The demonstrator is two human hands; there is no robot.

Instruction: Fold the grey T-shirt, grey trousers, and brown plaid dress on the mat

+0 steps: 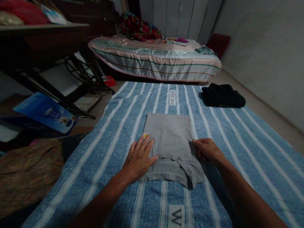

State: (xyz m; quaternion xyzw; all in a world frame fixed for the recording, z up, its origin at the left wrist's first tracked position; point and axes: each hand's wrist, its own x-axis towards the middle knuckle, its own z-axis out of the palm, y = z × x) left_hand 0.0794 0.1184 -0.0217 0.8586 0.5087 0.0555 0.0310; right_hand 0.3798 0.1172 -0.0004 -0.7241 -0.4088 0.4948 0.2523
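A grey T-shirt (169, 134) lies folded into a rough rectangle on a blue and white striped bedsheet (114, 123), its neckline toward me. A small daisy print shows near its left edge. My left hand (140, 155) rests flat on the shirt's left side, fingers stretched out, just below the daisy. My right hand (207, 148) is closed at the right edge, thumb and forefinger pinching the grey fabric; its other fingers curl underneath and are partly hidden.
Folded black clothing (223, 95) lies at the far right of the sheet. Beyond stands another bed (154, 60) with a flowered blanket. At left are a table with a wrought-iron stand (80, 69), a blue box (47, 110) and brown patterned cloth (28, 174). A wall runs along the right.
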